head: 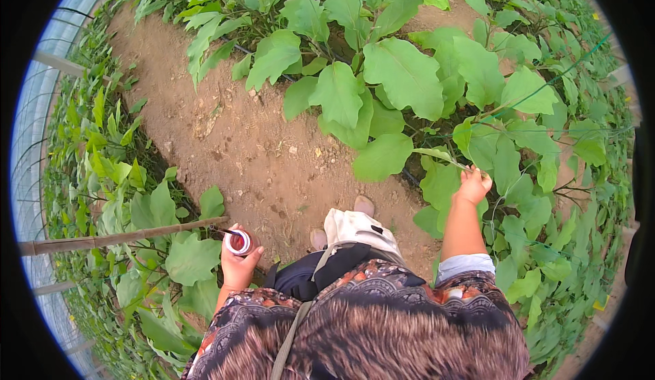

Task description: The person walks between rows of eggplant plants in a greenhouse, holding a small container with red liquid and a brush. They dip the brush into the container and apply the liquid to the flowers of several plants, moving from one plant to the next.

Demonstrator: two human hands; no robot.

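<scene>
My left hand (239, 260) is closed around a small open jar (239, 242) with a white rim and reddish contents. A thin dark stick or brush handle (228, 231) leans out of the jar's mouth. On the other side, my right hand (475, 184) pinches a leaf or stem (443, 156) of a broad-leaved plant, which looks like an eggplant. Large green leaves (404, 75) surround the area ahead of this hand. What lies under the leaves by my fingers is hidden.
Bare soil (245, 160) runs between two plant rows. A bamboo pole (123, 236) reaches in from the left beside the jar. A green string (555, 79) crosses the right row. A white bag (358, 229) hangs at my waist, above my shoes.
</scene>
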